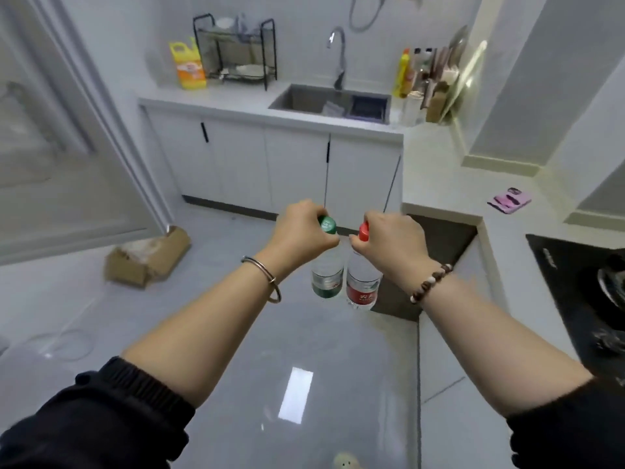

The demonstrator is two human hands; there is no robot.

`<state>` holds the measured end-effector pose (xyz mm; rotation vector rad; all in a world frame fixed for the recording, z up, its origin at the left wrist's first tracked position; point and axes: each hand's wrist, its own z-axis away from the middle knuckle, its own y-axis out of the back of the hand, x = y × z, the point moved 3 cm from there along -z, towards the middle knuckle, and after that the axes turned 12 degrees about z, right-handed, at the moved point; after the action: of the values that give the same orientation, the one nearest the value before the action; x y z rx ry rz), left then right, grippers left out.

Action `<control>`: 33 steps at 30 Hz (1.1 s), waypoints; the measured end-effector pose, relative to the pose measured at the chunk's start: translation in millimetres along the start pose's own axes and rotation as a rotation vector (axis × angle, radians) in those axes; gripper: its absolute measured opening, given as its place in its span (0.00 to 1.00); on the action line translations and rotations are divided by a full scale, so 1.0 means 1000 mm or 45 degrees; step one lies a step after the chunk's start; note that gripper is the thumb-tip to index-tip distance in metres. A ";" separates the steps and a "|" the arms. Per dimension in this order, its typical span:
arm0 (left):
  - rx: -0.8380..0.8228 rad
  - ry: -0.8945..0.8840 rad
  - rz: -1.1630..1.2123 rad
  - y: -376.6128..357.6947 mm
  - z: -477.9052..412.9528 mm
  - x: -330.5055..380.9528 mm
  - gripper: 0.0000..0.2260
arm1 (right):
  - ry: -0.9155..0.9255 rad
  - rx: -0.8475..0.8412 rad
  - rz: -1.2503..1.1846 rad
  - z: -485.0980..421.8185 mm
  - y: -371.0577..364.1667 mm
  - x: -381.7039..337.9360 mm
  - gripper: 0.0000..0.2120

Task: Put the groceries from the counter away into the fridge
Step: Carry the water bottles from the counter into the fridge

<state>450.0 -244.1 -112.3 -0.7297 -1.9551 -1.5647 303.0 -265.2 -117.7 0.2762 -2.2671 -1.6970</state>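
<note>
Bright, even indoor light, cool white overall. Hard rectangular glare on the glossy floor (296, 394) near the bottom edge. Warm yellowish cast over the counter (439, 157) toward its far right corner. Soft blur throughout, heaviest on the fridge door (50, 147) at left and the cardboard box (145, 258). Strong wide-angle bending at the edges. Faint shadows only.

White counter (236, 104) bears a dish rack (236, 50) and yellow jug (189, 67)

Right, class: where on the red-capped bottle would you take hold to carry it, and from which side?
At the neck under the cap, from above, as the right hand does: the red-capped bottle hangs upright, its narrow top fits curled fingers, and the green-capped bottle crowds its left side.
</note>
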 end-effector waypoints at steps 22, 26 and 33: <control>1.074 1.119 -0.293 0.171 0.214 -0.117 0.06 | 1.354 0.006 -0.437 0.006 0.021 -0.306 0.13; 1.189 1.167 -0.399 0.217 0.264 -0.125 0.07 | 1.443 0.020 -0.564 0.033 0.055 -0.361 0.11; 1.358 1.096 -0.509 0.315 0.331 -0.141 0.07 | 1.540 0.111 -0.647 0.068 0.123 -0.469 0.09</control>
<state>746.9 126.4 -54.3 0.6883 -1.8654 -0.5740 722.2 -16.0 -73.5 1.5055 -1.3609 -1.0440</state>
